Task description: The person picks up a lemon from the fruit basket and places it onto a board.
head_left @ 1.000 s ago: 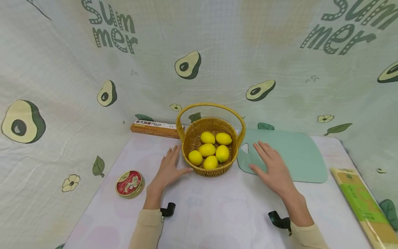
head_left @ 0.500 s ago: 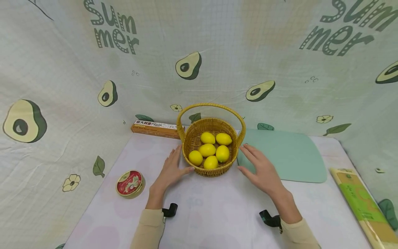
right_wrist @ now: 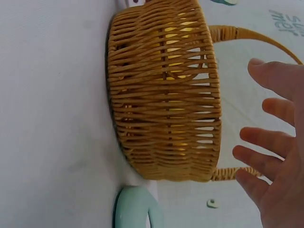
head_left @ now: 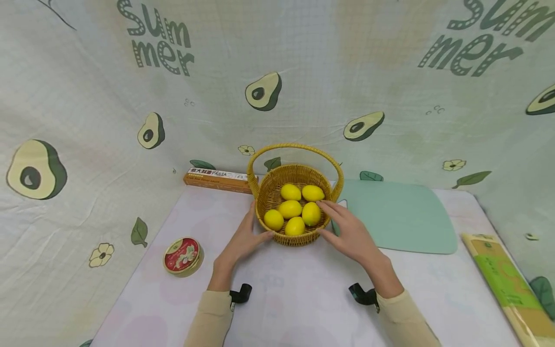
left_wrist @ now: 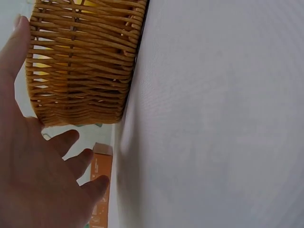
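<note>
A yellow wicker basket with a tall arched handle stands on the table, holding several lemons. Beside its left wall is my left hand, thumb at the front rim and fingers along the side. In the left wrist view those fingers look loosely extended, and the thumb seems to touch the rim. My right hand reaches over the right rim, its fingertips close to the rightmost lemon. The right wrist view shows this hand spread apart from the basket wall, holding nothing.
Behind the basket to the left lies an orange-brown pasta box. A round red-and-gold tin sits at the left. A pale green cutting board lies right of the basket, and a green-and-yellow packet lies along the right edge.
My right hand has moved left, from above the cutting board to the basket's right rim. The left hand has shifted slightly right against the basket. Basket and lemons stay in place.
</note>
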Tool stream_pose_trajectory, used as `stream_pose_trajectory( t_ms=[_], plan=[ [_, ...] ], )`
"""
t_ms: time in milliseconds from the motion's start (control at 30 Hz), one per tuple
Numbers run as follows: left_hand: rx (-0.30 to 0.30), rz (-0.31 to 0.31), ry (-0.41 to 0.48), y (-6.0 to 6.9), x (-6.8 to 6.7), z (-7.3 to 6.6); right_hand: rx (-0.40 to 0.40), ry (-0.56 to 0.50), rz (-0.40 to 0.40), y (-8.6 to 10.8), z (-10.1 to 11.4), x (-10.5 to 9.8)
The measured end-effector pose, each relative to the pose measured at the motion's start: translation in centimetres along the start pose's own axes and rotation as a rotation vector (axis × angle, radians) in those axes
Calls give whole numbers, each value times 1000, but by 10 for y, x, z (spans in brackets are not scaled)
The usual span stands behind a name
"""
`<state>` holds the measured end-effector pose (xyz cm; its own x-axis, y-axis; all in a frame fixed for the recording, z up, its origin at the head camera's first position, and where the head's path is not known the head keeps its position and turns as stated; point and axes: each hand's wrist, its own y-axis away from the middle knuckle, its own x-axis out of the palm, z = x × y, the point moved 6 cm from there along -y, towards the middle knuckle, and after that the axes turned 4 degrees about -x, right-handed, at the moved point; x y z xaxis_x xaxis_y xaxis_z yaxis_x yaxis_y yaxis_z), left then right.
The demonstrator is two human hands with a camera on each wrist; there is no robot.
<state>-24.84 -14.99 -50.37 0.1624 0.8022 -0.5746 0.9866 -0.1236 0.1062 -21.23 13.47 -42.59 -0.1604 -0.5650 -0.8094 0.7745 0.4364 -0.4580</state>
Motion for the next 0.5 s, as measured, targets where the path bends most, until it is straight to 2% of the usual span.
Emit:
stream_pose_trajectory(
  t_ms=[333, 500],
  plan=[
    [-57, 9, 66, 2, 2, 1, 81, -36, 87, -22, -3, 14],
    [-42, 20, 75, 1, 4, 0, 127, -36, 127, -30, -5, 22]
  ],
)
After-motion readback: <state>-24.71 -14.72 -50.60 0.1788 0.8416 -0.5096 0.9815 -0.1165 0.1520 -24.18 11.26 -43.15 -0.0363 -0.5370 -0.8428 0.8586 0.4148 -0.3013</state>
